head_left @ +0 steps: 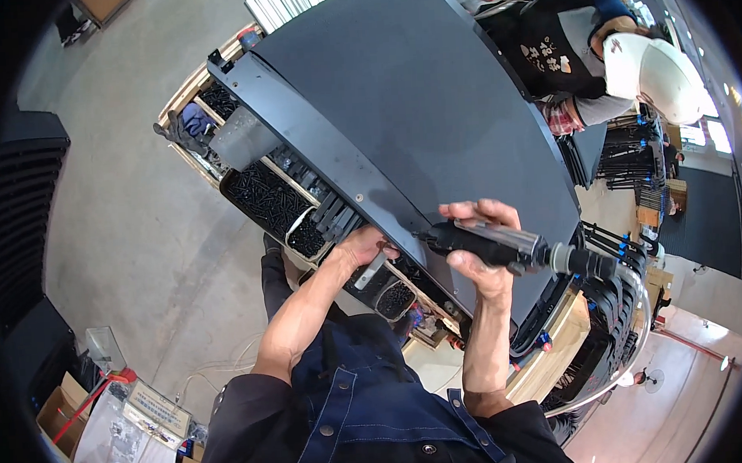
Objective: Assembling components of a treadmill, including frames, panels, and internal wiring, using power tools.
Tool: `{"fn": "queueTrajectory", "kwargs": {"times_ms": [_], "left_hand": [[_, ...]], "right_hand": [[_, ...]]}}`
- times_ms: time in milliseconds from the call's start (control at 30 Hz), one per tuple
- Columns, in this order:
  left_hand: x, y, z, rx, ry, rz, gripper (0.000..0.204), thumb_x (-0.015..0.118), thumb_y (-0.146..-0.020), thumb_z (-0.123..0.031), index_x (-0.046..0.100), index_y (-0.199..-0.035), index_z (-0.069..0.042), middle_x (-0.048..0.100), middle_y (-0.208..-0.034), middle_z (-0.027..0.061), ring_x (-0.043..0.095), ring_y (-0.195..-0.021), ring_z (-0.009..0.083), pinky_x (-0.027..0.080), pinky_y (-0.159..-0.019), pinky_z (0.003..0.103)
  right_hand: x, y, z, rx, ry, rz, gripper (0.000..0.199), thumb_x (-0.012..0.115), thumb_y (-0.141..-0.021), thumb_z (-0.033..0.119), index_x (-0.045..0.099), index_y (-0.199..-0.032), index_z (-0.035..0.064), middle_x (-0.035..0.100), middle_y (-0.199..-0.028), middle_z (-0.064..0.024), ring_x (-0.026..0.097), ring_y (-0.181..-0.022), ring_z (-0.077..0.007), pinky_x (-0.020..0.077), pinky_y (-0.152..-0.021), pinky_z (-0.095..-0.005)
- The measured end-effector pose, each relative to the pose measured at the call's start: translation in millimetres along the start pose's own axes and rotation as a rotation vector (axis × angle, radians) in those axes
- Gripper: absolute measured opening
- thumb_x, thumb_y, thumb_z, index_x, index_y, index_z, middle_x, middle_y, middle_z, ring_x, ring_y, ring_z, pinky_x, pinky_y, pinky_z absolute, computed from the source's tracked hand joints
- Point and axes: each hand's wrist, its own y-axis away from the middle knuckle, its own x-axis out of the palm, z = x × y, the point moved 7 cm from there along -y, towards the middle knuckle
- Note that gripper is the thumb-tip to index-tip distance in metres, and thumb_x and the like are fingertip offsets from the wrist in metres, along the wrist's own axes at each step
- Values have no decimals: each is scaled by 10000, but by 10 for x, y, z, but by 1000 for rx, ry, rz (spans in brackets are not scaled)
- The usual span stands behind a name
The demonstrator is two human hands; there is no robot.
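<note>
While my right hand point(492, 281) wraps round a black and silver power screwdriver point(508, 242), my left hand point(358, 248) sits at the near edge of a big dark grey curved panel point(415, 97). The fingers of the left are bent to a narrow gap right under that edge, and a flat grey metal strip point(374, 269) shows just below them; I cannot tell whether they pinch it or only touch it.

The panel lies ahead of me, spreading away from both hands. Its flanged rim point(322, 147) has its long axis on a slant, from far on my left to close on my right, and passes between my hands: the left is at its underside, the right above the panel's face. The screwdriver lies across that slant, nose pointing left toward the rim, just beside the left fingers. Of the two, my left hand is nearer the rim; whether the nose touches it I cannot tell.

Under the rim stand a long tray of black screws point(262, 196) and a smaller tub of black fasteners point(395, 300). Across the panel is a co-worker's plaid sleeve point(560, 117).
</note>
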Motion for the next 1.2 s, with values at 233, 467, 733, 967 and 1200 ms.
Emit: {"fn": "queueTrajectory", "kwargs": {"times_ms": [233, 467, 733, 967, 1200], "left_hand": [[-192, 10, -113, 6, -210, -11, 131, 602, -986, -152, 638, -891, -70, 545, -795, 12, 472, -703, 96, 373, -555, 252], [-179, 27, -148, 207, -292, -84, 83, 705, -876, -107, 633, -835, -101, 514, -708, -44, 434, -618, 71, 317, -547, 240], [-125, 65, -91, 242, -270, -130, 358, 750, -812, -76, 679, -1162, -94, 679, -985, -8, 636, -861, 80, 483, -637, 204], [-65, 64, -91, 396, -108, -84, 116, 715, -870, -18, 691, -921, -119, 577, -732, -75, 447, -588, 17, 284, -488, 209], [-137, 24, -16, 471, -53, 0, 231, 757, -834, -81, 702, -1055, -114, 656, -856, -49, 556, -680, 25, 383, -528, 177]], "right_hand": [[51, 92, 53, -84, -6, -93, 580, 861, -746, -7, 532, -1222, 34, 659, -1160, -187, 650, -1116, -317, 552, -970, -471], [32, 81, 11, -22, -2, -143, 544, 853, -725, 33, 537, -1166, 80, 646, -1057, -129, 644, -1000, -280, 522, -957, -494], [87, 47, 50, -141, 11, -74, 406, 825, -783, 17, 538, -1067, 64, 674, -983, -142, 670, -950, -282, 549, -911, -496], [102, 50, 10, -98, 107, -46, 481, 854, -748, 67, 516, -1088, 106, 636, -1001, -93, 645, -952, -272, 496, -964, -505], [156, 70, 19, -92, 135, -36, 477, 863, -744, 82, 509, -1062, 109, 633, -970, -89, 644, -949, -280, 485, -981, -505]]}}
